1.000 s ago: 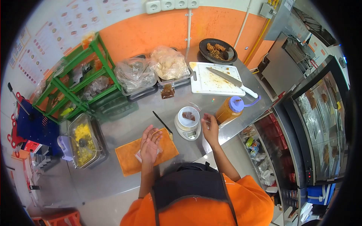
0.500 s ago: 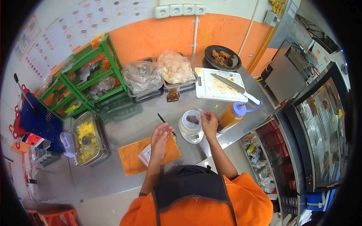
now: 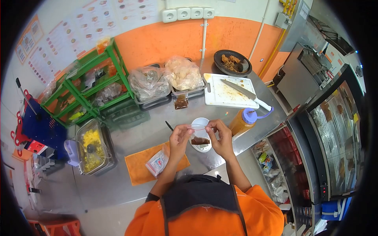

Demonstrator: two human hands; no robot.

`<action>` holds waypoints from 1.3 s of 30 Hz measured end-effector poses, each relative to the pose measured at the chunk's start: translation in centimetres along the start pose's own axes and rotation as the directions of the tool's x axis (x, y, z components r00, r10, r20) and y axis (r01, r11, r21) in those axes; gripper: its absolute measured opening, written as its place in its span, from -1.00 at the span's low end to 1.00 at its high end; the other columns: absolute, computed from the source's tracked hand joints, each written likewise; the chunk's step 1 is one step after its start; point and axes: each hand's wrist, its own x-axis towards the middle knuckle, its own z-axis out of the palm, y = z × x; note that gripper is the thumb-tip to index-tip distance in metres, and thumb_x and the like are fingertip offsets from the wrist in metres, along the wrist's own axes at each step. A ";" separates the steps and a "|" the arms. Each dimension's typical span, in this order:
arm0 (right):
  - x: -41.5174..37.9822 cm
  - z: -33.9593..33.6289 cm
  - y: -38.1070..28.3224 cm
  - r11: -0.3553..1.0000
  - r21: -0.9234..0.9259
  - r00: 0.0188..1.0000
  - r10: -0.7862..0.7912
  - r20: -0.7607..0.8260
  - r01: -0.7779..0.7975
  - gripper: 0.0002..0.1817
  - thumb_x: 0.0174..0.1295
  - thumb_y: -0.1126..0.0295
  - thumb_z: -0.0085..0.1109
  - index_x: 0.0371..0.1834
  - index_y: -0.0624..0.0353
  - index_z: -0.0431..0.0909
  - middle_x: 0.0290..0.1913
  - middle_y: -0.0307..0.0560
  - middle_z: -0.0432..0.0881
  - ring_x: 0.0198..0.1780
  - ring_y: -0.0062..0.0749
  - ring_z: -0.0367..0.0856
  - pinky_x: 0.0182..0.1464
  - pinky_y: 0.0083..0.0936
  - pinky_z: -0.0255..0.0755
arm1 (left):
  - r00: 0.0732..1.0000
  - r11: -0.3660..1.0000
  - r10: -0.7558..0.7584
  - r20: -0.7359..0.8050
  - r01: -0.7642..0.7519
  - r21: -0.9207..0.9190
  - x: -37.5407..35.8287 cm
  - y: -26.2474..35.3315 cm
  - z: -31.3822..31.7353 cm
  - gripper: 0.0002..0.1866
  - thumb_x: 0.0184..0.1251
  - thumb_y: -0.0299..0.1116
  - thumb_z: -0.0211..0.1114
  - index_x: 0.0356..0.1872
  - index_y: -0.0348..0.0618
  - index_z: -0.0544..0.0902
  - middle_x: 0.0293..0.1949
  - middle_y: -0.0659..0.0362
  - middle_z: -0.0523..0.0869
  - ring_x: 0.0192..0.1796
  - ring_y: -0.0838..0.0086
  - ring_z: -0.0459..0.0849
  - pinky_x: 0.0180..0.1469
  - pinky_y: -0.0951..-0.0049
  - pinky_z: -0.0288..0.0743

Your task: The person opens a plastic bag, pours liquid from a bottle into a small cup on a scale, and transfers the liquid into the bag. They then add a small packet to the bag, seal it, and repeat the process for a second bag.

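Note:
My left hand (image 3: 180, 138) and my right hand (image 3: 221, 138) pinch the two ends of the top edge of a small clear zip bag (image 3: 200, 140) with brown filling at its bottom. The bag hangs over a white kitchen scale (image 3: 202, 149), mostly covered by the bag and hands. Beside my left hand, a black pen (image 3: 169, 125) partly shows. A printed plastic packet (image 3: 157, 163) lies on an orange cloth (image 3: 136, 169) near my left forearm. To the right of my right hand stands a squeeze bottle (image 3: 240, 125) of orange-brown sauce with a purple lid.
Another brown-filled bag (image 3: 181, 102) lies before trays of bagged food. A knife (image 3: 240, 89) rests on a white cutting board (image 3: 214, 96), near a stone mortar (image 3: 218, 63). Green baskets (image 3: 84, 88) and a container of yellow food (image 3: 92, 147) are on the left.
The brown-filled bag has come up out of the bowl on the scale. My left hand has moved right and now grips the bag's other end.

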 end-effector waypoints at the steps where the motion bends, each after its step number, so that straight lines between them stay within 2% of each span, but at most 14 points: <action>1: -0.3 0.0 0.0 0.999 0.013 0.999 0.032 -0.012 -0.032 -0.89 0.22 0.47 0.24 -0.30 0.27 0.53 -0.33 -0.07 0.59 -0.35 -0.37 0.53 -0.31 -0.52 0.34 | 1.000 0.998 0.001 0.005 0.000 -0.064 -0.3 0.0 -0.1 -0.78 0.38 -0.49 0.25 -0.01 -0.28 0.50 -0.15 0.13 0.66 -0.09 0.51 0.65 0.00 0.51 0.53; 5: -1.1 0.8 0.1 0.994 0.098 0.996 0.045 -0.075 -0.038 -0.90 0.22 0.48 0.24 -0.29 0.26 0.54 -0.33 -0.13 0.59 -0.37 -0.49 0.47 -0.34 -0.57 0.31 | 0.998 0.991 0.009 -0.061 -0.017 -0.131 -1.1 1.5 0.8 -0.90 0.40 -0.50 0.23 -0.16 -0.26 0.51 -0.30 0.14 0.68 -0.26 0.55 0.67 -0.13 0.53 0.58; 7: -1.0 1.3 -0.5 0.938 0.347 0.996 0.050 -0.077 -0.020 -0.90 0.22 0.48 0.25 -0.26 0.26 0.56 -0.33 -0.16 0.60 -0.39 -0.57 0.43 -0.38 -0.60 0.27 | 0.999 0.994 -0.001 -0.050 -0.004 -0.105 -1.4 2.5 0.9 -0.90 0.40 -0.50 0.23 -0.16 -0.26 0.51 -0.30 0.15 0.68 -0.26 0.55 0.66 -0.13 0.54 0.58; 14: -1.6 0.8 0.1 0.966 0.257 1.000 0.009 0.026 -0.015 -0.90 0.21 0.52 0.27 -0.27 0.30 0.57 -0.30 -0.14 0.59 -0.30 -0.58 0.48 -0.33 -0.63 0.31 | 1.000 0.999 -0.013 -0.026 0.012 -0.041 -2.4 3.7 1.1 -0.88 0.40 -0.48 0.23 -0.14 -0.27 0.53 -0.30 0.16 0.67 -0.24 0.56 0.66 -0.14 0.53 0.59; 16: -1.8 0.8 -0.6 0.889 0.439 0.990 0.096 0.105 -0.133 -0.94 0.24 0.60 0.22 -0.27 0.35 0.56 -0.21 -0.09 0.58 -0.14 -0.54 0.51 -0.03 -0.58 0.36 | 1.000 0.999 0.000 -0.013 -0.001 -0.033 -2.6 3.8 1.1 -0.88 0.40 -0.49 0.23 -0.13 -0.28 0.52 -0.28 0.15 0.67 -0.21 0.55 0.66 -0.13 0.52 0.60; 17: -1.8 1.0 -0.7 0.888 0.440 0.990 0.094 0.108 -0.133 -0.94 0.24 0.60 0.22 -0.27 0.35 0.56 -0.21 -0.09 0.58 -0.14 -0.54 0.51 -0.03 -0.58 0.36 | 1.000 1.000 0.012 0.004 -0.012 -0.024 -2.6 3.8 1.1 -0.87 0.39 -0.50 0.23 -0.12 -0.29 0.52 -0.26 0.14 0.66 -0.19 0.54 0.66 -0.12 0.51 0.61; 19: -1.9 1.4 -0.9 0.885 0.452 0.994 0.088 0.071 -0.111 -0.94 0.20 0.56 0.26 -0.34 0.30 0.57 -0.36 -0.19 0.60 -0.30 -0.63 0.49 -0.32 -0.68 0.31 | 1.000 0.999 -0.013 -0.011 0.013 -0.051 -2.8 4.1 1.6 -0.89 0.39 -0.50 0.23 -0.14 -0.27 0.54 -0.29 0.17 0.67 -0.21 0.56 0.66 -0.13 0.54 0.58; 20: -1.9 1.2 -0.9 0.884 0.453 0.993 0.090 0.072 -0.113 -0.94 0.20 0.56 0.26 -0.34 0.30 0.57 -0.36 -0.19 0.60 -0.30 -0.63 0.49 -0.32 -0.68 0.31 | 0.999 0.996 -0.040 -0.021 0.038 -0.081 -2.9 4.2 1.7 -0.91 0.39 -0.49 0.23 -0.17 -0.25 0.56 -0.32 0.20 0.68 -0.23 0.58 0.66 -0.14 0.57 0.55; 22: -2.0 0.6 -0.8 0.939 0.325 0.989 0.080 0.122 -0.116 -0.95 0.20 0.57 0.26 -0.33 0.31 0.57 -0.35 -0.19 0.61 -0.32 -0.61 0.51 -0.29 -0.68 0.35 | 0.998 0.995 -0.065 -0.016 0.063 -0.080 -2.9 4.2 1.6 -0.92 0.39 -0.51 0.23 -0.17 -0.27 0.56 -0.30 0.19 0.67 -0.22 0.57 0.67 -0.14 0.57 0.56; 26: -2.0 0.8 -0.3 0.916 0.381 0.989 0.088 0.121 -0.128 -0.92 0.16 0.56 0.28 -0.33 0.30 0.58 -0.34 -0.15 0.63 -0.35 -0.55 0.55 -0.29 -0.63 0.39 | 1.000 0.999 -0.010 0.019 0.010 -0.042 -3.1 3.7 1.2 -0.86 0.36 -0.58 0.23 -0.12 -0.38 0.55 -0.20 0.13 0.62 -0.14 0.55 0.65 -0.05 0.54 0.63; 28: -1.5 0.3 -0.6 0.968 0.250 0.988 -0.068 0.138 0.032 -0.89 0.11 0.53 0.31 -0.33 0.29 0.59 -0.33 -0.09 0.64 -0.34 -0.43 0.61 -0.29 -0.54 0.42 | 0.998 0.999 0.025 0.059 -0.026 0.031 -2.9 4.1 1.1 -0.87 0.36 -0.58 0.23 -0.13 -0.39 0.55 -0.19 0.14 0.61 -0.13 0.56 0.65 -0.06 0.56 0.62; 30: -1.1 0.0 -1.1 0.977 0.210 0.983 -0.069 0.168 0.033 -0.89 0.11 0.53 0.31 -0.32 0.29 0.58 -0.33 -0.06 0.64 -0.32 -0.33 0.63 -0.28 -0.49 0.43 | 0.994 0.993 0.052 0.098 -0.062 0.102 -2.9 4.1 1.0 -0.89 0.35 -0.59 0.23 -0.15 -0.40 0.56 -0.19 0.14 0.61 -0.13 0.57 0.64 -0.07 0.57 0.60; 34: -0.8 -0.2 -2.4 0.995 0.093 0.967 -0.054 0.248 0.032 -0.89 0.13 0.53 0.27 -0.31 0.27 0.55 -0.33 -0.01 0.62 -0.29 -0.14 0.63 -0.24 -0.40 0.44 | 0.996 0.992 0.080 0.026 -0.083 0.099 -3.2 3.9 1.5 -0.90 0.35 -0.59 0.23 -0.18 -0.40 0.57 -0.20 0.17 0.60 -0.15 0.59 0.63 -0.09 0.64 0.55; 39: -0.9 -1.0 -2.4 0.996 0.025 0.960 -0.090 0.265 0.087 -0.90 0.16 0.56 0.26 -0.31 0.26 0.52 -0.35 -0.02 0.60 -0.31 -0.14 0.60 -0.22 -0.41 0.41 | 0.990 0.982 0.126 -0.062 -0.115 0.151 -3.5 4.6 1.2 -0.91 0.36 -0.58 0.23 -0.18 -0.38 0.57 -0.23 0.19 0.59 -0.16 0.62 0.61 -0.09 0.66 0.50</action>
